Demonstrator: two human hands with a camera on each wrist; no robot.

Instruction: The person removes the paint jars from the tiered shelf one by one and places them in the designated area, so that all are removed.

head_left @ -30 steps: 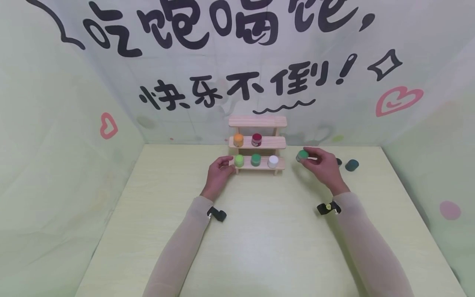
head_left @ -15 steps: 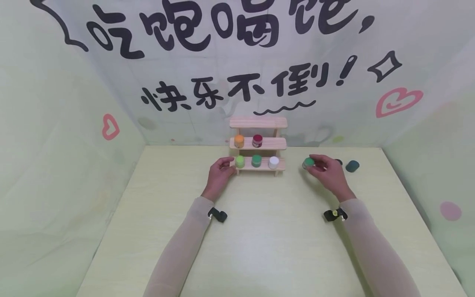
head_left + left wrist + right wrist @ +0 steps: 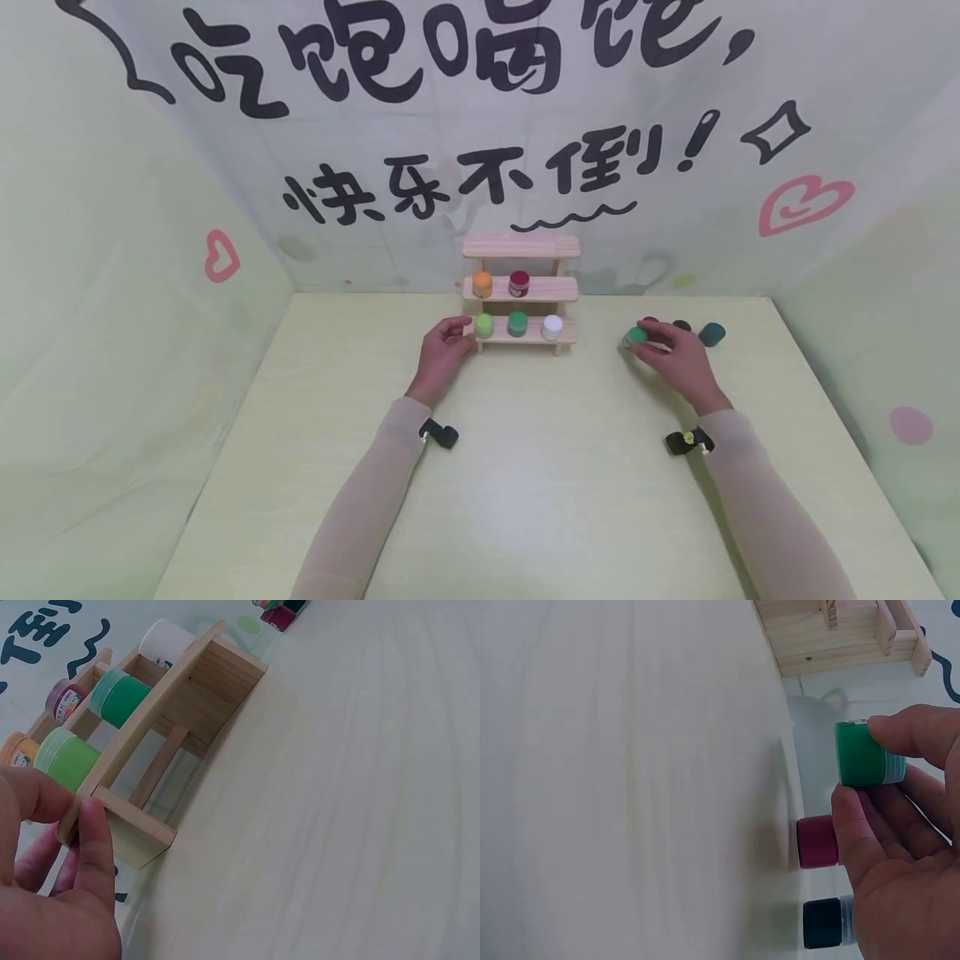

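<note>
A small three-step wooden rack (image 3: pixel 521 244) stands at the back of the table. My left hand (image 3: pixel 441 357) pinches the left end of its lowest shelf, thumb and fingers around the board in the left wrist view. That shelf carries a light green jar (image 3: pixel 67 759), a green jar (image 3: pixel 120 697) and a white jar (image 3: pixel 166 643). On the middle shelf sit an orange jar (image 3: pixel 482 284) and a dark red jar (image 3: pixel 519 283). To the right of the rack, my right hand (image 3: pixel 678 362) holds another green paint jar (image 3: pixel 866 754) between thumb and fingers.
Behind my right hand, a red jar (image 3: pixel 817 841) and a dark jar (image 3: pixel 823 924) stand on the table, partly hidden. A dark teal jar (image 3: pixel 712 334) is farther right. A printed cloth wall (image 3: pixel 420 250) rises behind the rack.
My right hand has moved right and slightly toward me with the green jar, away from the rack. A red jar now shows behind it. My left hand has stayed at the shelf end.
</note>
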